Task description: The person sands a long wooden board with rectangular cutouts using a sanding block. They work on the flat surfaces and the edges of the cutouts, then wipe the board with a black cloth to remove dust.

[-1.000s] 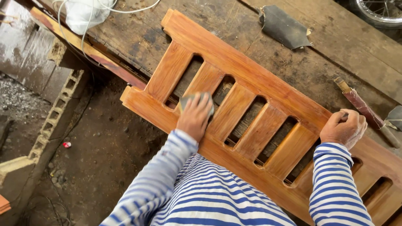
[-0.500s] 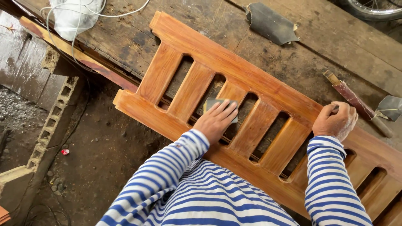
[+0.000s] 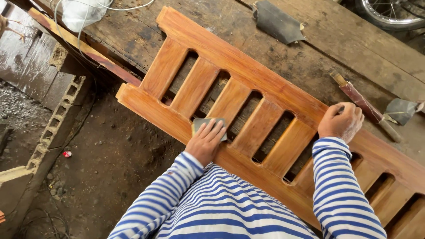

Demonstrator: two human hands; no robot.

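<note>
At the far left a white plastic bag point(image 3: 82, 13) with a pale cord looped over it sits on the worn plank bench point(image 3: 310, 62). Next comes the varnished slatted wooden panel point(image 3: 248, 71), lying slantwise with its left end hanging past the bench edge over the dirt floor point(image 3: 110, 159). The left hand point(image 3: 204, 142) lies flat, fingers spread, pressing a small grey sanding pad point(image 3: 208, 125) against the near rail just under the third slat. Farther right, the right hand point(image 3: 340, 121) is clenched over the far rail, bracing the panel; whether it holds anything small I cannot tell.

The risk, as I judge it: hard pressure on the overhanging end could tip or slide the panel if the bracing grip loosens, and the pad's corner could catch a slat edge (scuffing the finish).

Counted: one panel, about eight slats in view, one pad under the hand, two loose dark sandpaper scraps point(image 3: 276, 21) point(image 3: 400, 109), one sandpaper-wrapped stick point(image 3: 361, 102), one spoked wheel point(image 3: 389, 13).
</note>
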